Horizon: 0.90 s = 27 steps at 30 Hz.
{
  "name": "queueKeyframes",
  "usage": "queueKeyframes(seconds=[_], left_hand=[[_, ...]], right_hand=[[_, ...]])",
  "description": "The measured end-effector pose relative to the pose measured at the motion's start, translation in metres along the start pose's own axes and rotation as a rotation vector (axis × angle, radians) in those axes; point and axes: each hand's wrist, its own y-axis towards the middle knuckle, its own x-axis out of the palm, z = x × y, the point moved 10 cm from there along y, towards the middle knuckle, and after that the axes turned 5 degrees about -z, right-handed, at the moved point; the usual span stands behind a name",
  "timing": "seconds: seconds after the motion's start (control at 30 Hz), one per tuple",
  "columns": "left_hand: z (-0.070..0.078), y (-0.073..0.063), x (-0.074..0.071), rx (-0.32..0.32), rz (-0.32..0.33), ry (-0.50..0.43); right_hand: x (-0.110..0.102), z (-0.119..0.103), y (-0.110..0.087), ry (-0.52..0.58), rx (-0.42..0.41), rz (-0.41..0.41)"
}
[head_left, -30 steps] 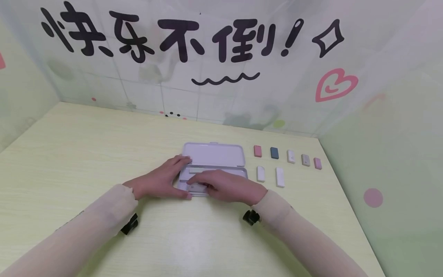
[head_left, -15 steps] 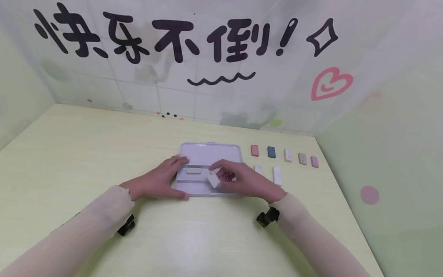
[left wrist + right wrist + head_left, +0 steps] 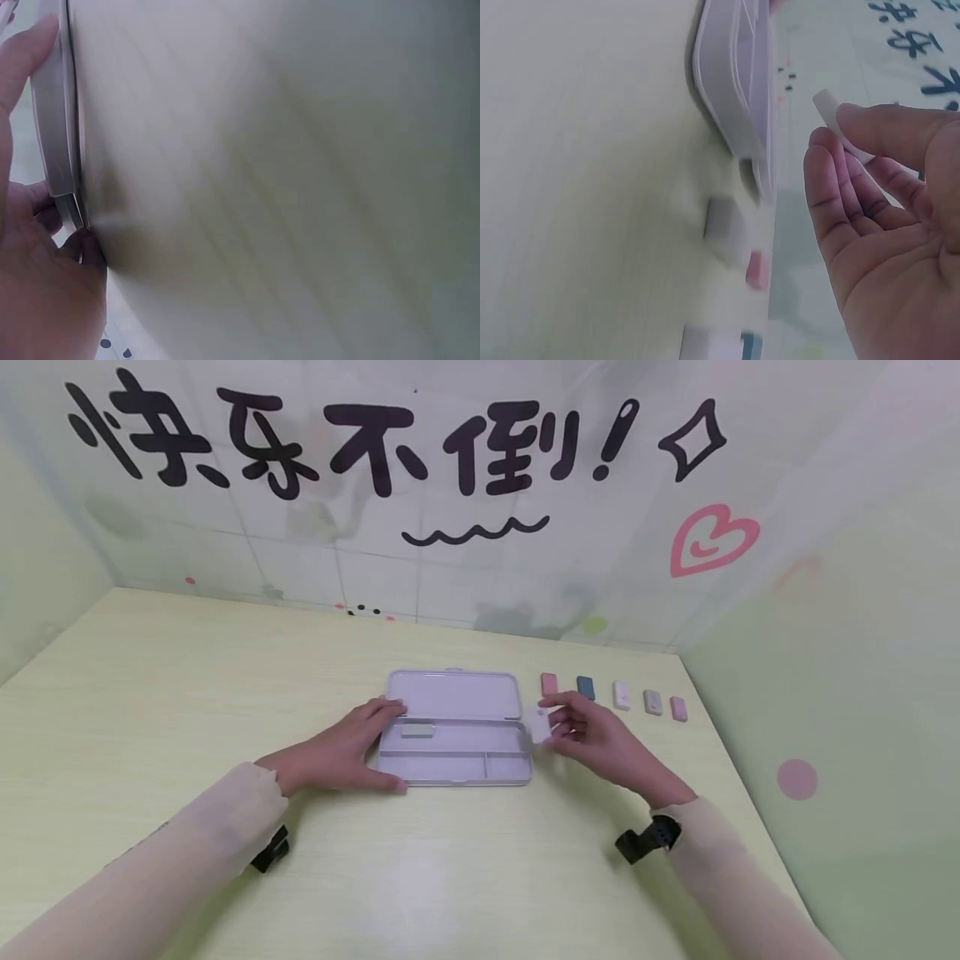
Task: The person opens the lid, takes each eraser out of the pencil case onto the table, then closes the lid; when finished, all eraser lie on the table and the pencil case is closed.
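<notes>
In the head view my right hand (image 3: 603, 743) pinches a small white eraser (image 3: 540, 727) between thumb and fingers, just right of the pencil case. The right wrist view shows that eraser (image 3: 826, 112) raised off the table. The lilac pencil case (image 3: 453, 695) lies open, its lid folded back. One pale eraser (image 3: 417, 731) sits in its back compartment. My left hand (image 3: 341, 747) spans the case's left end, thumb at the front edge and fingers by the hinge. In the left wrist view the thumb presses the case's side (image 3: 54, 112).
Right of the case a row of erasers runs along the back: red (image 3: 549, 683), blue (image 3: 586, 687), white (image 3: 621, 695), grey (image 3: 652, 702) and pink (image 3: 678, 708). Two white blocks (image 3: 727, 231) nearer the front are hidden behind my right hand in the head view. Printed walls enclose the table.
My right hand has lifted the white eraser out of the case's front compartment and carried it right, past the case's end. The left hand stays on the case.
</notes>
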Motion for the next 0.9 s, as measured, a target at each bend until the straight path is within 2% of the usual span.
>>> queueKeyframes(seconds=[0.3,0.47,0.7,0.9], left_hand=[[0.001,-0.001,0.0,-0.004,-0.005,-0.006],[0.001,-0.002,-0.001,0.001,-0.004,-0.008],[-0.004,0.001,0.002,-0.011,-0.016,-0.014],[-0.005,-0.001,0.002,-0.015,-0.017,-0.02]], right_hand=[[-0.045,0.045,-0.038,0.063,0.107,0.116],[-0.065,0.07,-0.056,0.049,0.171,0.163],[-0.075,0.1,-0.075,-0.022,0.25,0.175],[-0.076,0.107,-0.085,-0.05,0.278,0.148]])
